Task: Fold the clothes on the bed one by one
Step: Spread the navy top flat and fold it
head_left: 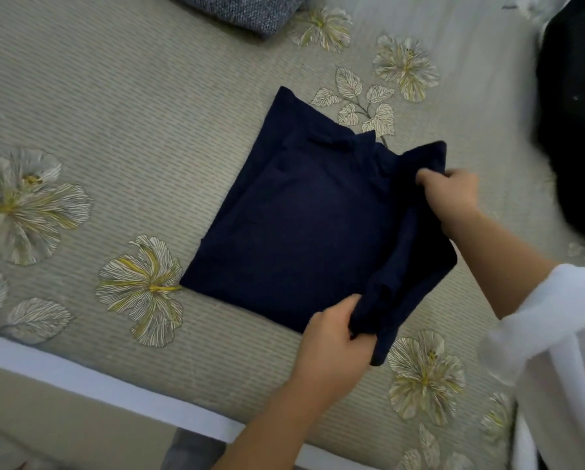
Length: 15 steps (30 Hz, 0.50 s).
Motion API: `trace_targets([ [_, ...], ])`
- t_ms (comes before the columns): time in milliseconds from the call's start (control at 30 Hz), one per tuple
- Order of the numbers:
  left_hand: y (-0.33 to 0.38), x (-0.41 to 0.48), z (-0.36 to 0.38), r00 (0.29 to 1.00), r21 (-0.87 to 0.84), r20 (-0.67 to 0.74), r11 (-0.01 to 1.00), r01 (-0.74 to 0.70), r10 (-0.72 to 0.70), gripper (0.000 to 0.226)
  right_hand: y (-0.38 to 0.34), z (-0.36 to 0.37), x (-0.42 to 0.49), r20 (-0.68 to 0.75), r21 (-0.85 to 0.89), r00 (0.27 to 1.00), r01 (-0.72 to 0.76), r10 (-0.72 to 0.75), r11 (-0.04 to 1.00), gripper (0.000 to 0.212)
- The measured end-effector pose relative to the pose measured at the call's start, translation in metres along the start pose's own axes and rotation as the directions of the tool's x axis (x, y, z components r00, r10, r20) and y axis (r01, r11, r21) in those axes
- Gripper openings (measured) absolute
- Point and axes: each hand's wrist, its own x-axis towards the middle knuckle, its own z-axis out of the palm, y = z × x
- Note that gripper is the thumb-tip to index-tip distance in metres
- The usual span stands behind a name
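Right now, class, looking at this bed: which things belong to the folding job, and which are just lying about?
Belonging to the job: navy garment, part-folded on the bed; left hand and right hand, each gripping its lifted edge.

Just lying about: grey-blue cushion at the top edge; black shape at the right, too blurred to name.

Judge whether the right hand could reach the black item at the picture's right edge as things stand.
Probably yes, though not freely: the right hand grips the navy garment and would have to let go first. Only bare bedspread lies between it and the black item.
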Motion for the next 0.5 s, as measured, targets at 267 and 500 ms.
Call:
trace_targets([
  [267,0.018,-0.008,-0.091,0.843,-0.383,-0.534,0.907,-0.173,-0.065,0.027,-0.104,0.053,-0.027,0.229,0.345,0.965,0.04,-0.125,0.938,0.014],
  [500,-0.029,-0.018,-0.122,0.685,-0.541,-0.466,0.793,0.28,-0.56,0.027,-0.068,0.085,-0.044,0.223,0.036,0.946,0.233,-0.235,0.972,0.011],
])
